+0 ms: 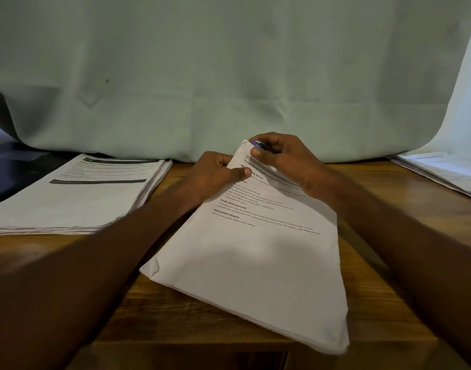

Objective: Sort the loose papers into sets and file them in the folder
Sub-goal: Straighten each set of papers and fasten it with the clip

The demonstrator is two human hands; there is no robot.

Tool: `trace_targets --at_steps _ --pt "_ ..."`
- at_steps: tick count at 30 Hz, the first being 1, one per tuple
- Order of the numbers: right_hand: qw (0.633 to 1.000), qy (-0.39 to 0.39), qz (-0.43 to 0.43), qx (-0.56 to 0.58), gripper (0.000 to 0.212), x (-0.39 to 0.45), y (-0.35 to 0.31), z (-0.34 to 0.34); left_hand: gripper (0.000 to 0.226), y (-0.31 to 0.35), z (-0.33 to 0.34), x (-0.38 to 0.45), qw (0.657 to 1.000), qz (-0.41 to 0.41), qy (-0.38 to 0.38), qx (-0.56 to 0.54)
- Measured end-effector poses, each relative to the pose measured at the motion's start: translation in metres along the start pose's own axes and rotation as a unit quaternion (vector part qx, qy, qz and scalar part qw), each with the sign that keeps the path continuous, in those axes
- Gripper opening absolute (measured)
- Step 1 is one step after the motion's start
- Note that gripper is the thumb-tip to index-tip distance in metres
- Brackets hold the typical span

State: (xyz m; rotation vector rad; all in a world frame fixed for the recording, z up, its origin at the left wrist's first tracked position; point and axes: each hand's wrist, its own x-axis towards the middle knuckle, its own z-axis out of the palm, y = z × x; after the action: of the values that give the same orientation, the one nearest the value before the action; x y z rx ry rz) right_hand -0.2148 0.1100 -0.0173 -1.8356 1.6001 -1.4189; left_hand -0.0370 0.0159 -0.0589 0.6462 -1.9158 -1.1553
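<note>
I hold 1 set of white printed paper sheets [255, 257] angled across the brown wooden counter [389, 303], its far corner raised between my hands. My left hand [215, 174] pinches that corner, thumb on the top sheet and fingers curled underneath. My right hand [285, 158] grips a small dark fastening tool with a purple end [261, 146] and presses it against the same corner.

Status of the task, as a judgement:
- 1 set appears gathered and squared; its corner is at the fastening step.
- A thick stack of white printed sheets with dark header bars [76, 193] lies on the counter to my left, well apart from the held set. I cannot tell whether it is sorted or still loose.
- A second pile of white printed sheets [442, 174] lies at the far right edge of the counter, partly cut off.
- No folder is identifiable, so filing appears not yet begun. Most of the task seems to remain.

Limits of the view:
- The tool is largely covered by my right fingers; I cannot tell whether it is a stapler or a clip.
- The number of sheets in the held set cannot be read.
- A dark flat object [12, 169] at far left is partly under the pale green cloth backdrop [229, 76]; its identity is unclear.
- Printed text is mostly too small to read.
</note>
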Motion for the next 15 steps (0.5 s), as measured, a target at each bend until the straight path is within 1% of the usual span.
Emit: trace_targets --at_steps 2,5,8,11,14,15 --pt "1.000 0.009 0.002 0.012 0.030 0.001 -0.001 -0.002 0.030 0.002 -0.002 -0.001 1.000 -0.011 -0.004 -0.013" --pt "0.998 0.045 0.017 0.028 0.030 0.003 0.003 -0.004 0.035 0.006 0.000 -0.003 0.999 -0.024 -0.006 -0.038" --pt "0.998 0.054 0.026 0.035 0.022 0.002 0.008 -0.011 0.030 0.019 -0.004 -0.007 0.997 -0.046 0.012 -0.063" --pt "0.999 0.026 0.019 0.013 0.017 0.000 0.015 -0.008 0.021 0.028 -0.010 -0.011 0.996 -0.064 0.051 -0.036" --pt "1.000 -0.016 0.001 0.006 0.016 -0.001 0.013 0.003 0.020 0.029 -0.012 -0.012 0.995 -0.037 0.086 -0.016" --pt "1.000 -0.017 -0.010 -0.002 0.015 0.000 0.012 0.005 0.017 0.028 -0.013 -0.011 0.994 -0.033 0.099 -0.007"
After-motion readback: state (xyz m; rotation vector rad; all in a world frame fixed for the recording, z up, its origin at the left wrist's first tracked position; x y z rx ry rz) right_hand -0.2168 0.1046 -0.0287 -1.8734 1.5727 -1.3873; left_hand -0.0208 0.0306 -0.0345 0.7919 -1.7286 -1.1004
